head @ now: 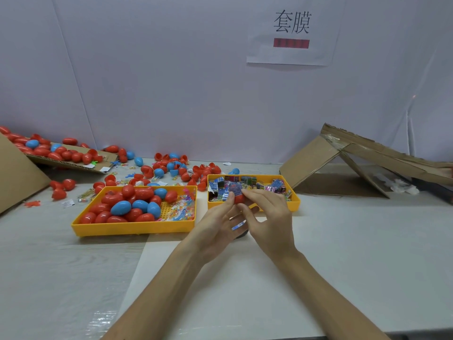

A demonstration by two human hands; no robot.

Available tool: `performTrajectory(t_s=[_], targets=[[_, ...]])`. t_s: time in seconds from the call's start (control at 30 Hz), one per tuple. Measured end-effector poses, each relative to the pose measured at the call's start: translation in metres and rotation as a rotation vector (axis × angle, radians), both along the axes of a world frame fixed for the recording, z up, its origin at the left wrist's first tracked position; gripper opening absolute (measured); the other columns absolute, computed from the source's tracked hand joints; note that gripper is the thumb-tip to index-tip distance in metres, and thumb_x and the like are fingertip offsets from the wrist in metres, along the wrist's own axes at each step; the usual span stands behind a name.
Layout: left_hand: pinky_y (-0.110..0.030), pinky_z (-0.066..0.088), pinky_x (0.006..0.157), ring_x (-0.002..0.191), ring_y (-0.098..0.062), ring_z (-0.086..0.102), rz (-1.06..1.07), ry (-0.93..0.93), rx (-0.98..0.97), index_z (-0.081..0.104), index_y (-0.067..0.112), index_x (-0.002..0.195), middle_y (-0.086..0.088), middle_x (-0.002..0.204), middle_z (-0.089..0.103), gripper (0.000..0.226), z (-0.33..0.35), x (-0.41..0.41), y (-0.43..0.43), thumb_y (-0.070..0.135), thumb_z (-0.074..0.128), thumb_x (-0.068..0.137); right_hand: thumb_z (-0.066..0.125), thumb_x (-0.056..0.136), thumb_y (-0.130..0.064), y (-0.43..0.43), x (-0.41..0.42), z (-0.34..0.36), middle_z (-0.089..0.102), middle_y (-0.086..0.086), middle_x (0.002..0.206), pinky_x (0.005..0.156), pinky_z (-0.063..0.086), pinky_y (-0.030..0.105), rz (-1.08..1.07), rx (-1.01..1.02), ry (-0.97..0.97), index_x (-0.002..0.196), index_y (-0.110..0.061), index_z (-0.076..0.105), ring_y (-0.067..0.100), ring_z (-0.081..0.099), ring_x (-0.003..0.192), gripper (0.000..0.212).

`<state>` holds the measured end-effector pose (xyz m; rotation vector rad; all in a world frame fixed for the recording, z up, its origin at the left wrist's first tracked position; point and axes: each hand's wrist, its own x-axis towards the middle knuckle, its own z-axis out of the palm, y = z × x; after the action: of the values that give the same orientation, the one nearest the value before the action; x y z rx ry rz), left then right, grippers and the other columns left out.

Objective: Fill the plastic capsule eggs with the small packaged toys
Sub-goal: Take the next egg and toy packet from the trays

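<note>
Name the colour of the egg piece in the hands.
Red; the egg piece shows best in the head view.

A pale desk (367,241) stands against a plain white wall (171,69). A paper sign (291,30) with two black Chinese characters above a red bar hangs on the wall, upper right. On the desk's right, folded cardboard (316,158) forms a tent, with white wadding (402,186) beneath it. Another cardboard panel (17,173) leans at the left edge. Two yellow trays (132,228) sit side by side mid-desk. A white sheet (232,290) lies in front of them.
</note>
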<state>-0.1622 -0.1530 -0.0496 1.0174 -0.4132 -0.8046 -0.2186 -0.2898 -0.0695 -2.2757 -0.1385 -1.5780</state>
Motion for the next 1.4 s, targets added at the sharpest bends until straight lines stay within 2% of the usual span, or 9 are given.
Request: performTrajectory(t_s=[0.13,0.27,0.5,0.6,0.73,0.83,0.97,1.2,1.4], targets=[[-0.044,0.046,0.109,0.124,-0.021,0.064,-0.006,-0.017,0.008,0.059,0.013,0.136,-0.006,0.132,0.068,0.048,0.0010,0.0007,0.0005,0.046,0.045,0.104,0.073,0.087,-0.021,0.0020,-0.0013,0.0024,0.074,0.000,0.111,0.094,0.045,0.027,-0.004,0.001,0.017,0.112,-0.010,0.074,0.013,0.065,0.107,0.028],[-0.032,0.054,0.092,0.112,-0.019,0.070,0.132,-0.035,0.017,0.066,0.015,0.124,-0.005,0.119,0.073,0.040,0.0008,0.0008,0.0004,0.041,0.064,0.093,0.076,0.083,-0.014,0.0019,-0.0019,0.0016,0.074,0.002,0.113,0.095,0.045,0.028,-0.015,-0.029,0.040,0.114,-0.009,0.074,0.016,0.067,0.108,0.031],[-0.034,0.052,0.098,0.112,-0.018,0.070,0.138,0.023,-0.048,0.072,0.017,0.118,-0.006,0.121,0.073,0.035,0.0017,0.0015,0.0032,0.031,0.073,0.086,0.072,0.086,-0.009,0.0041,-0.0024,0.0041,0.070,0.003,0.119,0.095,0.052,0.032,0.062,-0.044,0.094,0.122,-0.009,0.070,0.018,0.063,0.113,0.035],[-0.034,0.050,0.096,0.109,-0.016,0.071,0.114,0.026,-0.050,0.077,0.020,0.112,-0.006,0.123,0.073,0.029,0.0029,0.0017,0.0053,0.033,0.072,0.086,0.072,0.086,-0.010,0.0044,-0.0030,0.0051,0.070,0.003,0.120,0.098,0.050,0.032,0.085,0.027,0.110,0.127,-0.008,0.067,0.017,0.064,0.112,0.042],[-0.033,0.047,0.098,0.103,-0.012,0.071,0.065,0.039,-0.056,0.081,0.022,0.103,-0.005,0.121,0.073,0.022,0.0055,0.0003,0.0081,0.033,0.068,0.089,0.072,0.086,-0.014,0.0030,-0.0036,0.0051,0.074,0.004,0.110,0.091,0.052,0.034,0.064,0.051,0.070,0.118,-0.007,0.072,0.016,0.066,0.104,0.033],[-0.032,0.048,0.095,0.095,-0.011,0.071,0.048,0.074,-0.080,0.083,0.022,0.097,-0.003,0.115,0.074,0.020,0.0059,-0.0010,0.0085,0.029,0.065,0.090,0.073,0.086,-0.014,0.0037,-0.0038,0.0049,0.074,0.002,0.110,0.092,0.052,0.034,0.090,0.074,0.076,0.121,-0.007,0.071,0.015,0.066,0.104,0.035],[-0.032,0.051,0.089,0.091,-0.014,0.070,0.065,0.117,-0.073,0.083,0.019,0.093,-0.004,0.111,0.076,0.024,0.0071,-0.0009,0.0076,0.025,0.060,0.094,0.078,0.084,-0.011,0.0024,-0.0022,0.0047,0.074,0.003,0.112,0.092,0.055,0.043,0.089,0.096,0.091,0.118,-0.007,0.073,0.020,0.068,0.107,0.034],[-0.037,0.048,0.103,0.105,-0.016,0.067,0.071,0.051,-0.031,0.082,0.022,0.100,-0.003,0.109,0.074,0.028,0.0098,-0.0041,0.0058,0.042,0.063,0.091,0.081,0.081,-0.010,0.0011,-0.0011,0.0020,0.075,0.004,0.111,0.091,0.055,0.035,0.061,0.030,0.044,0.111,-0.006,0.075,0.018,0.068,0.106,0.031],[-0.034,0.047,0.096,0.109,-0.015,0.069,0.041,0.050,-0.018,0.079,0.019,0.108,-0.004,0.118,0.073,0.032,0.0074,-0.0050,0.0063,0.041,0.059,0.097,0.078,0.083,-0.008,-0.0017,0.0004,0.0000,0.075,0.004,0.105,0.090,0.055,0.034,0.067,0.049,-0.005,0.105,-0.006,0.077,0.016,0.068,0.101,0.022]])
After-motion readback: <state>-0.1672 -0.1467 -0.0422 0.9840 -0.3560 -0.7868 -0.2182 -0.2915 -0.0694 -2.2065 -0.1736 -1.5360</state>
